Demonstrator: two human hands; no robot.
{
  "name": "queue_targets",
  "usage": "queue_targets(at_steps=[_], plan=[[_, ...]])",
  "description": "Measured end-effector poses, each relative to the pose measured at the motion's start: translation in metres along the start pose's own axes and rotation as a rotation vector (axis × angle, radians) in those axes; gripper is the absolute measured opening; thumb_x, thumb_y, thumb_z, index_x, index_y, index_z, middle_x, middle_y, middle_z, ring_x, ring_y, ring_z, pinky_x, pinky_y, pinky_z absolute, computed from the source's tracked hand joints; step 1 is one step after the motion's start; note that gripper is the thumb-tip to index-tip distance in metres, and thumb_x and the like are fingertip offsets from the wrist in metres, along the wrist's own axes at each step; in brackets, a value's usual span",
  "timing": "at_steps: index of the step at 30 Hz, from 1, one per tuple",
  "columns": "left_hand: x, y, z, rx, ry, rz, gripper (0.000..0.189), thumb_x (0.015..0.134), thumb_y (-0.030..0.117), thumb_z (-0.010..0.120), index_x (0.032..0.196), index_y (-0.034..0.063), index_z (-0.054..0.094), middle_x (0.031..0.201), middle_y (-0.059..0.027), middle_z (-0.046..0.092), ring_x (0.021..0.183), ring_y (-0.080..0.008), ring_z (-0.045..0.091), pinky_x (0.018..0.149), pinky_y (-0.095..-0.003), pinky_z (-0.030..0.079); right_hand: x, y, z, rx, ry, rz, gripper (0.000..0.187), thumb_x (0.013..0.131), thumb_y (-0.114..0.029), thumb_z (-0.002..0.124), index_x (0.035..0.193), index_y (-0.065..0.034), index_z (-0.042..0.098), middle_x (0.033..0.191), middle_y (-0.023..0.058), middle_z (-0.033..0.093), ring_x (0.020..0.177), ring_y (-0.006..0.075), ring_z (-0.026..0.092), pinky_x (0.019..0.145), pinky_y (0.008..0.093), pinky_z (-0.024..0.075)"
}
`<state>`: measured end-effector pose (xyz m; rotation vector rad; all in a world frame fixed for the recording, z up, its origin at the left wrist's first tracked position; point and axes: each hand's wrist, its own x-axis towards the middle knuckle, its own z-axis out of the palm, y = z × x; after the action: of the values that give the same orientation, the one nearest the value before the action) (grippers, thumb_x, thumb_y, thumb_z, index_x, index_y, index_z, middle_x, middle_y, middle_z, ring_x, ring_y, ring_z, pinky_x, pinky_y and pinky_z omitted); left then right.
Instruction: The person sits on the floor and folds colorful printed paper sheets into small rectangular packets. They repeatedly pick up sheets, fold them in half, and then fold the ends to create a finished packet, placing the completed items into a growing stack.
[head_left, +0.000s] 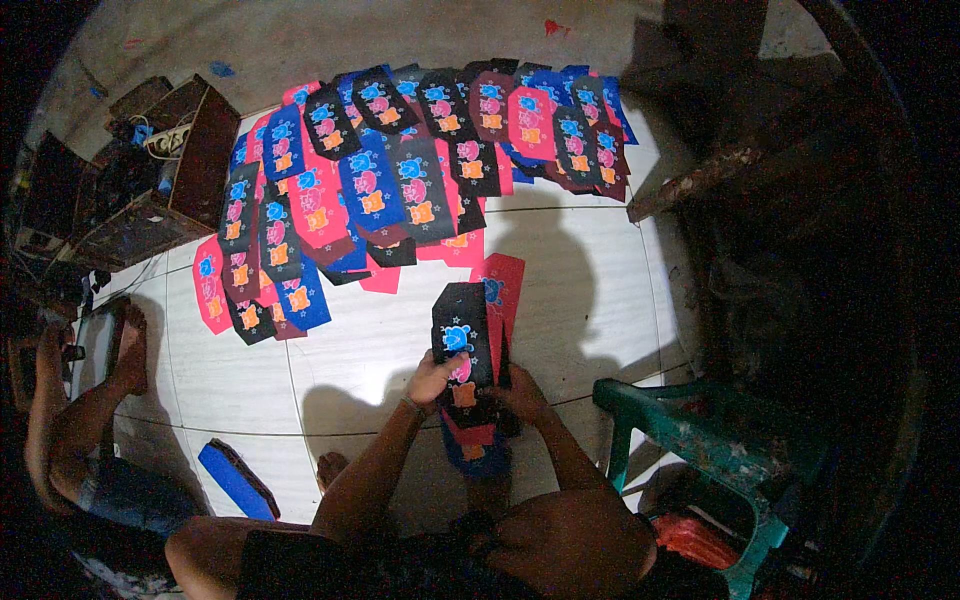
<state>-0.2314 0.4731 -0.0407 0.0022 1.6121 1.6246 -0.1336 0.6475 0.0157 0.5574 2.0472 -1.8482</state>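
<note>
My left hand (429, 382) grips the left edge of a black printed fabric panel (459, 315), thumb over its cartoon bears. At its lower right, my right hand (523, 396) holds the panel edges; its fingertips are partly hidden. A pink panel (505, 281) shows behind the black one, sticking out at the upper right. Below my hands, more printed panels (472, 459), blue and pink, lie in shadow near my lap. On the tiles ahead spreads a wide overlapping heap of printed panels (364, 180) in black, blue, pink, grey and maroon, each with blue, pink and orange bears.
A stack of blue panels (238, 480) lies on the floor to my left. Another person's hand (135, 349) rests by a flat device (99, 349) at far left. A wooden cabinet (191, 150) with cables stands behind it. At right is a green plastic stool (697, 427).
</note>
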Motion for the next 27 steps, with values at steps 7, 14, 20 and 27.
queue_targets(at_steps=[7, 14, 20, 27], plan=[[0.004, -0.034, -0.020, -0.070, -0.046, 0.058, 0.025, 0.085, 0.018, 0.069, 0.104, 0.0038, 0.062, 0.093, -0.0019, 0.066, 0.084, -0.0112, 0.060, 0.075, -0.0288, 0.050, 0.042, 0.035, -0.029, -0.495, -0.244, -0.150, 0.040, 0.084, -0.032, 0.064, 0.108, -0.0004, 0.059, 0.102, 0.0140, 0.066, 0.088, 0.0266, 0.063, 0.081, 0.0405, 0.0487], [-0.039, 0.018, -0.013, 0.186, 0.238, -0.100, 0.021, 0.085, 0.016, 0.068, 0.101, 0.0044, 0.062, 0.092, -0.0026, 0.067, 0.079, -0.0131, 0.062, 0.070, -0.0283, 0.051, 0.212, -0.054, -0.078, -0.724, 0.572, -0.202, 0.046, 0.077, -0.044, 0.069, 0.085, 0.0010, 0.060, 0.082, 0.0184, 0.063, 0.075, 0.0327, 0.060, 0.070, 0.0435, 0.0468], [-0.051, -0.036, -0.040, -0.030, 0.359, -0.035, 0.025, 0.084, 0.019, 0.070, 0.103, 0.0053, 0.061, 0.092, -0.0028, 0.066, 0.081, -0.0142, 0.062, 0.071, -0.0281, 0.051, 0.274, -0.139, 0.009, -0.660, 0.619, 0.086, 0.061, 0.064, -0.044, 0.078, 0.099, 0.0033, 0.060, 0.098, 0.0241, 0.065, 0.092, 0.0391, 0.064, 0.079, 0.0464, 0.0519], [-0.042, -0.034, -0.028, -0.066, 0.322, -0.060, 0.032, 0.082, 0.026, 0.072, 0.102, 0.0035, 0.062, 0.093, -0.0033, 0.067, 0.086, -0.0130, 0.060, 0.078, -0.0308, 0.048, 0.316, -0.125, 0.006, -0.343, 0.758, 0.246, 0.062, 0.053, -0.027, 0.085, 0.102, 0.0036, 0.062, 0.108, 0.0207, 0.064, 0.100, 0.0333, 0.063, 0.084, 0.0392, 0.0517]])
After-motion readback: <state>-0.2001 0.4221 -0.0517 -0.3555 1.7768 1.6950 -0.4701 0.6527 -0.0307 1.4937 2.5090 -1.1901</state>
